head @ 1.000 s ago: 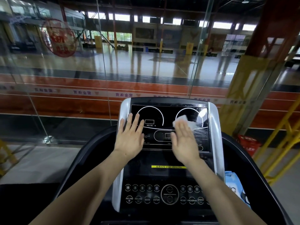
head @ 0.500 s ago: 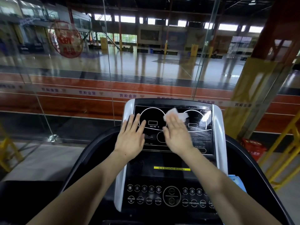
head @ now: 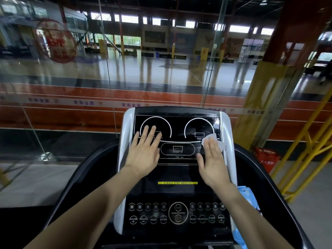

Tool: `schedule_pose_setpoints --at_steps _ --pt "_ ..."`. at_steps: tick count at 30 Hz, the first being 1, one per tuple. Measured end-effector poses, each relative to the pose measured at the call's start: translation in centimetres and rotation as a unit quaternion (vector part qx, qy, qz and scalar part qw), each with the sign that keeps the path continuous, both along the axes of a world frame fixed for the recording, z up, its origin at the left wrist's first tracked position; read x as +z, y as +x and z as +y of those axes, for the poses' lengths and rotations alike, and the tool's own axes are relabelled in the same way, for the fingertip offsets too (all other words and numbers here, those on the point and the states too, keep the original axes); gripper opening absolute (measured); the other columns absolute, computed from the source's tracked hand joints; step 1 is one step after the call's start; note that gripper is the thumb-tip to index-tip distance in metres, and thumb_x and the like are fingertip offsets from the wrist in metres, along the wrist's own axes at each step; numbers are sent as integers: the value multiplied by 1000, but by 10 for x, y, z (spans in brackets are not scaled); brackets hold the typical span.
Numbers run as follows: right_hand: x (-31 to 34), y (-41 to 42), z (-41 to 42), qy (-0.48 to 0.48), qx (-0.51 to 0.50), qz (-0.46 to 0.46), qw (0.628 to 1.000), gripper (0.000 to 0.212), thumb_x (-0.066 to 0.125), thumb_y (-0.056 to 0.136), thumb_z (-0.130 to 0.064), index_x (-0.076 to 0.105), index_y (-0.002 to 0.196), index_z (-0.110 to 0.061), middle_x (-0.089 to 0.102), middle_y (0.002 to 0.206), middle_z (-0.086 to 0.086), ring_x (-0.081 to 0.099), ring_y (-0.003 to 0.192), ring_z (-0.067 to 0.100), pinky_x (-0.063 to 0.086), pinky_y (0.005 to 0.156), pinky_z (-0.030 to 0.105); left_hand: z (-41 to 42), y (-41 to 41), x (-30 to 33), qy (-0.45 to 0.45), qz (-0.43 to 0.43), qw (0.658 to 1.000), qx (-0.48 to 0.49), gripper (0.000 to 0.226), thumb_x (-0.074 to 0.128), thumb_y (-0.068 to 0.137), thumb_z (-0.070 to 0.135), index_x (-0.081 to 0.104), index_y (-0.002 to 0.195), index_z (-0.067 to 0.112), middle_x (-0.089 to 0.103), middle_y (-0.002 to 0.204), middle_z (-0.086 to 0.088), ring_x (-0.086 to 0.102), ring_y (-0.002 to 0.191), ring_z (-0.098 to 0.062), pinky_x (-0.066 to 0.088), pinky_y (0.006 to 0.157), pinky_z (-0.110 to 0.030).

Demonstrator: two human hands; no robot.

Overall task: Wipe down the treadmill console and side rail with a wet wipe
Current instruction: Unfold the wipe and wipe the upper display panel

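The glass wall point(head: 71, 87) ahead of me fills most of what I see, with the orange track point(head: 161, 97) and a shiny hall floor beyond it. A yellow frame point(head: 305, 141) stands off to my right, and a red box point(head: 267, 159) sits on the floor beside it. Below the glass, the black side rails point(head: 79, 177) of the treadmill curve round on both sides of the console point(head: 177, 177), whose dark panel is edged with silver strips. A blue packet point(head: 248, 196) lies by the console's right edge, partly hidden behind my forearm; I cannot make out what is printed on it.

My left hand point(head: 143, 155) lies flat on the left of the display, fingers straight and slightly spread over the left dial ring, holding nothing. My right hand point(head: 212, 164) presses flat on the right side of the display, fingers straight, with the wet wipe point(head: 214, 141) pinned under them. The white wipe pokes out past my fingertips, just below the right dial ring and touching the silver strip.
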State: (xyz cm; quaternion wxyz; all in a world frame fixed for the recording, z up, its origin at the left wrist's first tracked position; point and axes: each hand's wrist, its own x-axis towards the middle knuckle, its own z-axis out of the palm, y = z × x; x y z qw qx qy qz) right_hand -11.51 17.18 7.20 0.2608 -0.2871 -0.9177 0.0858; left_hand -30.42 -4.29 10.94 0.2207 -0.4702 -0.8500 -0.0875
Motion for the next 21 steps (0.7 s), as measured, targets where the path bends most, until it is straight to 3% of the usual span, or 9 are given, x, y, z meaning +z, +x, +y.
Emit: schedule_pose_setpoints --at_steps 7,11,16,21 --pt "11 -2 -1 -32 -9 0 999 74 20 107 -54 9 166 -12 -1 175 6 -8 160 12 -6 128 28 28 20 1 -13 7 999 -28 64 33 106 40 17 165 21 6 175 -8 -1 161 -29 10 130 -54" --pt "48 -29 14 -62 -23 -6 998 72 26 110 -53 7 166 -12 -4 175 7 -7 162 18 -1 130 33 42 27 0 -26 7 999 -36 63 29 107 41 15 166 21 2 175 -7 -5 161 -29 9 130 -54" --pt "5 3 -17 -50 -37 4 998 82 12 103 -61 9 166 -9 -1 175 10 -5 162 21 -1 131 33 46 32 0 -25 17 998 -47 63 31 107 42 17 165 21 4 175 -8 -3 161 -29 10 130 -53" --pt "0 7 -13 -69 -30 12 997 68 27 111 -48 12 166 -12 -2 175 4 -6 161 14 -7 126 24 42 29 -1 -25 21 998 -47 63 33 106 42 21 164 20 8 175 -8 0 161 -30 13 129 -55"
